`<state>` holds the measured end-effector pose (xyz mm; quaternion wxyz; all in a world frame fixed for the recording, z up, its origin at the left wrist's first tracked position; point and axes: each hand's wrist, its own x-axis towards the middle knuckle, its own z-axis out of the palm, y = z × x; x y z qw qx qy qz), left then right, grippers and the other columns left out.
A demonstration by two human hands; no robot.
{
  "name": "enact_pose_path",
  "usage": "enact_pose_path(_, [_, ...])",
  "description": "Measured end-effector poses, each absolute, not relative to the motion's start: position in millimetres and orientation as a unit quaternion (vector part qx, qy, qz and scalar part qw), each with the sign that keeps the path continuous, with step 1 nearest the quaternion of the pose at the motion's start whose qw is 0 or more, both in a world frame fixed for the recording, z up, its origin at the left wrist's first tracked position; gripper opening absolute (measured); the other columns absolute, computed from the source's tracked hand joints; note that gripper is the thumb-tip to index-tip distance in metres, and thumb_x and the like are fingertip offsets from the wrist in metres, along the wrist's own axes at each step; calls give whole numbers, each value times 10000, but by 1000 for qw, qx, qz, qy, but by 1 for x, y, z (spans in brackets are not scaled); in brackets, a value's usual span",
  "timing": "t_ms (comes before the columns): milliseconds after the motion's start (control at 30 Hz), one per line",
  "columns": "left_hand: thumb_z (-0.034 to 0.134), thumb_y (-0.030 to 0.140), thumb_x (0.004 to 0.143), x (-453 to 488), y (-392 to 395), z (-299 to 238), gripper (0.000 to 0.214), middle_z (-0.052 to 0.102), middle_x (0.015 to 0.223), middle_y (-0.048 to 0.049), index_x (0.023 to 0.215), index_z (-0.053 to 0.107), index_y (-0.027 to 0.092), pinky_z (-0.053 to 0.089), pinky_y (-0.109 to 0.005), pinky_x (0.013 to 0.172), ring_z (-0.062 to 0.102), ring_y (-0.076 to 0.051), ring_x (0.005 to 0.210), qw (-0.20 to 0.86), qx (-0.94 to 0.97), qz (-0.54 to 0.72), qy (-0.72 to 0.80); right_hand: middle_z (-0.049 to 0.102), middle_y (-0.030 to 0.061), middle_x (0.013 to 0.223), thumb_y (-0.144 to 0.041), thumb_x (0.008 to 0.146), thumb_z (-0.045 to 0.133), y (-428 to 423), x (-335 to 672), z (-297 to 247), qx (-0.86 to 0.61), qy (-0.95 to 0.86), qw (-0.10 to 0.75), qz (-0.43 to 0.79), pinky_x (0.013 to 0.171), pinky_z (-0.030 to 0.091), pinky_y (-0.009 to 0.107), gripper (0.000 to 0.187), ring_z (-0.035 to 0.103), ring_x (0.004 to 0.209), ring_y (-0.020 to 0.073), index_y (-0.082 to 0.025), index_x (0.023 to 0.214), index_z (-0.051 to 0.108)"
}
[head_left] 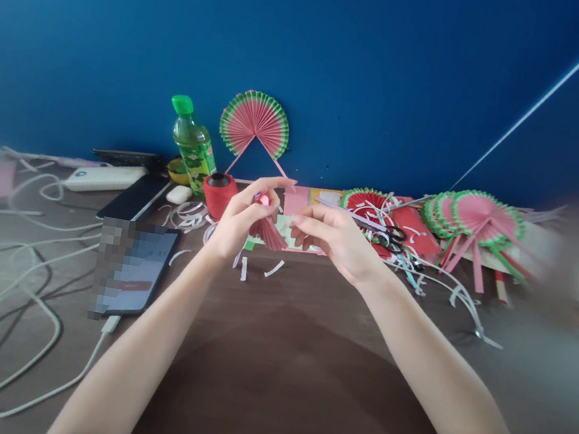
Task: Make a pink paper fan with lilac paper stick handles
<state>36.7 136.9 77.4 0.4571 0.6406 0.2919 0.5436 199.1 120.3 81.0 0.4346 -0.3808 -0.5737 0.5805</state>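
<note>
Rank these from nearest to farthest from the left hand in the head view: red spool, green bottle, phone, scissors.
From the left hand:
1. Red spool, just beside it, toward the wall.
2. Green bottle, behind the spool.
3. Phone, left and nearer the person.
4. Scissors, across, past the right hand.

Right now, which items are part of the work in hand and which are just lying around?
In use:
left hand pinching the pleated red paper
right hand, fingers close by that paper
scissors
finished fans
paper scraps

Lying about:
green bottle
phone on its cable
power bank
red spool
</note>
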Motion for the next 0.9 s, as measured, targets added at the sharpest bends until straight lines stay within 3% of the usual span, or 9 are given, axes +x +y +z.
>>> enact_pose_path(267, [489, 207, 711, 35, 140, 75, 352, 454, 649, 5, 1020, 657, 206, 375, -270, 629, 430, -141, 634, 460, 643, 548, 273, 604, -3, 677, -263, 746, 609, 121, 198, 78, -339, -556, 436, 621, 655, 447, 297, 110, 570, 638, 116, -170, 710, 561])
enact_pose_path(900, [463, 184, 733, 35, 144, 69, 384, 438, 677, 7, 1085, 615, 196, 380, -245, 571, 419, -126, 637, 460, 662, 538, 245, 626, -8, 704, -197, 789, 540, 119, 196, 82, -343, -554, 412, 637, 621, 486, 249, 37, 653, 648, 122, -175, 770, 562])
